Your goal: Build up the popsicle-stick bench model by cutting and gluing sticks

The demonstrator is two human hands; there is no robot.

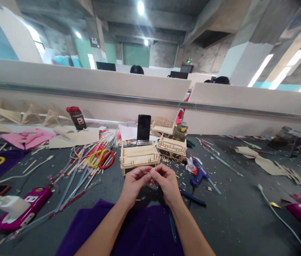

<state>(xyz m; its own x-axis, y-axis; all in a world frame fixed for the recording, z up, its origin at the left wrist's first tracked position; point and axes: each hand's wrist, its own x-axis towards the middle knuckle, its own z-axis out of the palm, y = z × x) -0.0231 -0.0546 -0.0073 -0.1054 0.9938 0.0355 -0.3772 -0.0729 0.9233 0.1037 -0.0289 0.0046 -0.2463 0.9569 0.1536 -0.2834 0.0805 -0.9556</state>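
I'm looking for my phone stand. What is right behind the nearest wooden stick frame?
Behind the frame a dark phone stands upright on a small stand. The frame covers the stand's base, so I cannot see what it rests on.

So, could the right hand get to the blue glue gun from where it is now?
Probably yes. The blue glue gun lies on the table just right of the right hand, with only small wood scraps between. But that hand and the left hand are pinching a small stick, so it isn't free.
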